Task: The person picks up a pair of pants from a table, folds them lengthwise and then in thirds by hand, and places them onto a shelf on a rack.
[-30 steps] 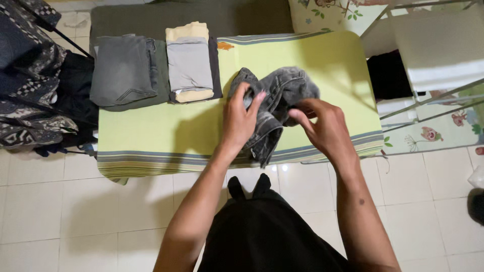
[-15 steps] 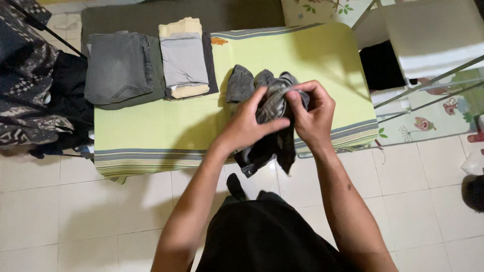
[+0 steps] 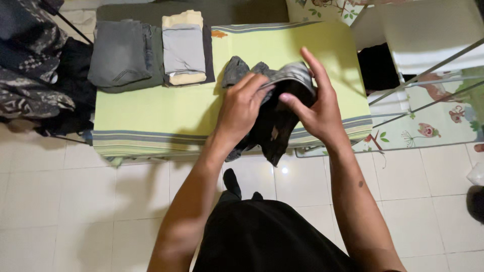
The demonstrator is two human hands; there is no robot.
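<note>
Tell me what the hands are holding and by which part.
Both the left hand and the right hand grip dark grey jeans at the waistband, lifted above the green-covered table; the legs hang down over its front edge.

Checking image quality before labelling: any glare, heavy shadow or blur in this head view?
Head view: a small bright glare spot on the floor tile below the dark grey garment; both hands, left hand and right hand, cast soft shadows on the green tablecloth; focus looks sharp, corners dim.

Dark grey jeans bunched, lifted, hanging over table edge.
</note>
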